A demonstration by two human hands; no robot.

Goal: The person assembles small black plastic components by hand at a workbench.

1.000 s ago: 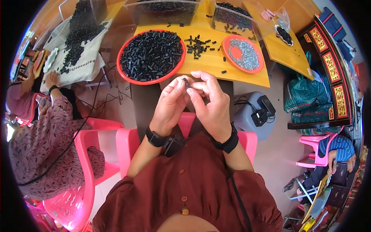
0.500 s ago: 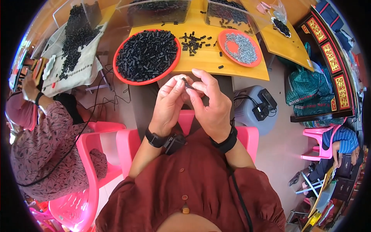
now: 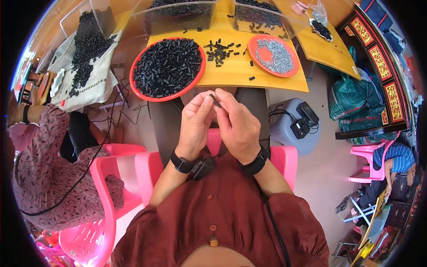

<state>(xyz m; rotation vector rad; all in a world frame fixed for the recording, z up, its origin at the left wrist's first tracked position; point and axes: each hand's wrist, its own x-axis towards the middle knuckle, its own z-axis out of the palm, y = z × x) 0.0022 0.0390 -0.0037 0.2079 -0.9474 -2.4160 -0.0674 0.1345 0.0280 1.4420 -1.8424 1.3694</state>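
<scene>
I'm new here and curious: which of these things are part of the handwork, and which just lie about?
In use: left hand and right hand holding a small black part; red tray of black parts; orange plate of screws; loose parts.

Lying about: grey box; green bags; pink chairs.
</scene>
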